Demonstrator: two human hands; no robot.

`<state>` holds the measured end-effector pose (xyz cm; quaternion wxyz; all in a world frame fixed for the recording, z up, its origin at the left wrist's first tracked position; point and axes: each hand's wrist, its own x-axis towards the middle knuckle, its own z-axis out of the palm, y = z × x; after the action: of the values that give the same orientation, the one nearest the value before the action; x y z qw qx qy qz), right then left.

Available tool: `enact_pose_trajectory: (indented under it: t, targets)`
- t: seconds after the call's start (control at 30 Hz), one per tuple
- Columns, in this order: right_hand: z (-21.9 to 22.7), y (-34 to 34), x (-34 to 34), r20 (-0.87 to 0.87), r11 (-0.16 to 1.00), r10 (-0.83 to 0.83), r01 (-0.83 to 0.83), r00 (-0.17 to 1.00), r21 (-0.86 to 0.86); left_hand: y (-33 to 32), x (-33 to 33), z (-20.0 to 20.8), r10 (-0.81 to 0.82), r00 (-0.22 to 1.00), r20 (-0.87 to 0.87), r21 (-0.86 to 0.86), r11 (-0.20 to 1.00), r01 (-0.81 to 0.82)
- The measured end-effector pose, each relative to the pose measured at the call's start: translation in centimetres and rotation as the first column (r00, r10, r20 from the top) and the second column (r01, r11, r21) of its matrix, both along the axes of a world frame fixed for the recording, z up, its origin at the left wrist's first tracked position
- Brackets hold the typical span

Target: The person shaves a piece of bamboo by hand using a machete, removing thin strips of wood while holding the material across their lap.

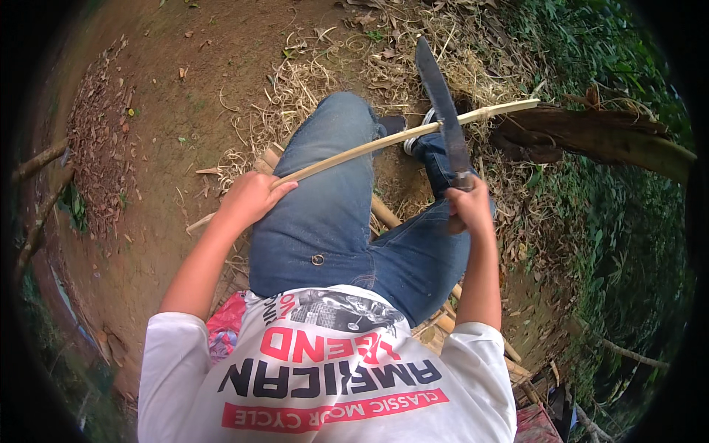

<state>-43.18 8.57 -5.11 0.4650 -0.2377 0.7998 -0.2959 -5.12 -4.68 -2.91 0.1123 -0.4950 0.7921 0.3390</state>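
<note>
A long pale strip of split bamboo (354, 153) slants across my thighs, its far end up to the right. My left hand (253, 197) is closed round the strip near its lower end, above my left thigh. The strip's tail shows beyond my wrist. In my right hand (470, 204) I grip the handle of a machete (444, 103), its dark broad blade pointing up and away. The blade crosses the bamboo strip a little short of its far end; whether the edge bites into it I cannot tell.
I sit on a bamboo bench (436, 331). Curled shavings (299, 81) litter the brown dirt ground (177, 96) beyond my knees. A thick brown log or stem (591, 136) lies at the right, beside green plants (605, 52). Thin poles (40, 162) stand at the far left.
</note>
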Motion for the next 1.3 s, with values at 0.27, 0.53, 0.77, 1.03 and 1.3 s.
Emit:
enact_pose_trajectory:
  t: [0.27,0.53,0.77,1.03,1.3]
  targets:
    - [-0.7,0.1,1.9,-0.037,1.000,-0.023,0.023,0.999,-0.016,-0.1,0.1,-1.1,0.039,0.997,-0.068,0.017,0.999,-0.038]
    - [-1.1,0.5,2.3,-0.008,1.000,0.007,-0.007,1.000,-0.029,0.0,-0.1,-1.6,0.036,0.993,-0.113,0.020,0.999,-0.033]
    - [-0.9,0.4,0.8,0.050,0.988,-0.146,0.148,0.988,-0.039,0.2,-0.2,-2.0,0.040,0.995,-0.089,0.024,0.999,-0.038]
    - [-0.2,0.2,0.2,0.101,0.978,-0.187,0.195,0.977,-0.079,0.1,-0.2,-1.5,0.063,0.995,-0.073,0.030,0.998,-0.061]
    - [-0.8,0.1,0.5,0.163,0.967,-0.225,0.241,0.961,-0.086,-0.1,0.0,-2.1,0.077,0.988,-0.133,0.062,0.996,-0.069]
